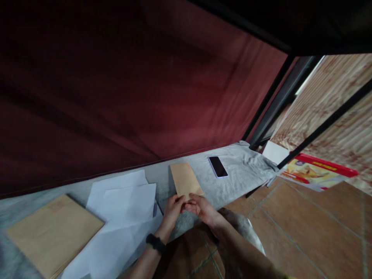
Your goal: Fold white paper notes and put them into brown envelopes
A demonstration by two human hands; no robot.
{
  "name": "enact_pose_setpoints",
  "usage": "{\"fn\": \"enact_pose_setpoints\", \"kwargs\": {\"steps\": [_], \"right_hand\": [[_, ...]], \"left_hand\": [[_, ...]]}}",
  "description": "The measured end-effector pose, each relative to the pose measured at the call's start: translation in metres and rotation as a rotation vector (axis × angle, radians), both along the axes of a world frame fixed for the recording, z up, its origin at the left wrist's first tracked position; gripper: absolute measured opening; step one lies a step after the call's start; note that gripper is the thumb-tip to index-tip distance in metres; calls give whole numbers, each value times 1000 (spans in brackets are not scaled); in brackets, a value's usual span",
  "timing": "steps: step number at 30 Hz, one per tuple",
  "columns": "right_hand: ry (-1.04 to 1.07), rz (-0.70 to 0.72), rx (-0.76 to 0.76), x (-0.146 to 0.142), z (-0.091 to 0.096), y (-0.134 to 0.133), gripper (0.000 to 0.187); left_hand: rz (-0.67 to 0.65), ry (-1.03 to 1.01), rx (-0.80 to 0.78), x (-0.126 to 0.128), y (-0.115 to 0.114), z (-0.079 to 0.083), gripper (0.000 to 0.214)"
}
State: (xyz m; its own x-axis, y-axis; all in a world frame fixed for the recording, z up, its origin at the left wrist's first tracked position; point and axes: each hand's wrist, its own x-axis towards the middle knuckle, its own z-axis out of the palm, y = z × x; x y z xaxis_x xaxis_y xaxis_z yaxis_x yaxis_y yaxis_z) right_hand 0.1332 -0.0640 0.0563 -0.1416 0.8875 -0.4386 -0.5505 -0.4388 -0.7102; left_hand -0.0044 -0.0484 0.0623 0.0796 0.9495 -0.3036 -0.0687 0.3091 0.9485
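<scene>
A small brown paper envelope point(186, 179) lies at the front middle of the cloth-covered table, its near end between my two hands. My left hand point(173, 207) grips the near left corner, thumb on top. On the near right edge, my right hand point(202, 207) has its thumb on the paper and its fingers curled beneath. The fingertips of both hands almost meet under that end. Left of my hands lie several white paper sheets point(128, 205), some with fold creases. A black phone point(217, 167) in a pale case rests to the right of the envelope.
A stack of large brown envelopes point(55, 232) is at the far left. Grey cloth point(241, 166) covers the narrow table. A dark red curtain point(162, 85) hangs along its back edge. At the right stand black metal bars point(325, 128), with a colourful box point(316, 172) on the tiled floor point(305, 224).
</scene>
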Motion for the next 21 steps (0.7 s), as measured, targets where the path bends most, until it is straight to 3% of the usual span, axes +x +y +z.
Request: {"fn": "enact_pose_setpoints", "kwargs": {"steps": [4,6,8,11,14,17,21], "right_hand": [[-55,202,-119,13,1,4,32],[-164,306,-86,19,4,2,35],[-392,310,72,24,8,-1,36],[-877,237,487,27,13,-3,39],[-1214,323,840,28,9,-5,42],[-1392,432,955,29,-4,-9,47],[-1495,460,969,33,-20,-18,57]], "left_hand": [[-12,102,-27,-5,7,-3,35],[-23,111,-70,-7,10,-4,30],[-48,99,-123,-7,13,-6,26],[-63,85,-185,-7,17,-9,24],[-68,78,-222,-7,19,-13,22],[-50,85,-239,-8,19,-15,18],[-25,83,-225,-9,14,-14,17]]}}
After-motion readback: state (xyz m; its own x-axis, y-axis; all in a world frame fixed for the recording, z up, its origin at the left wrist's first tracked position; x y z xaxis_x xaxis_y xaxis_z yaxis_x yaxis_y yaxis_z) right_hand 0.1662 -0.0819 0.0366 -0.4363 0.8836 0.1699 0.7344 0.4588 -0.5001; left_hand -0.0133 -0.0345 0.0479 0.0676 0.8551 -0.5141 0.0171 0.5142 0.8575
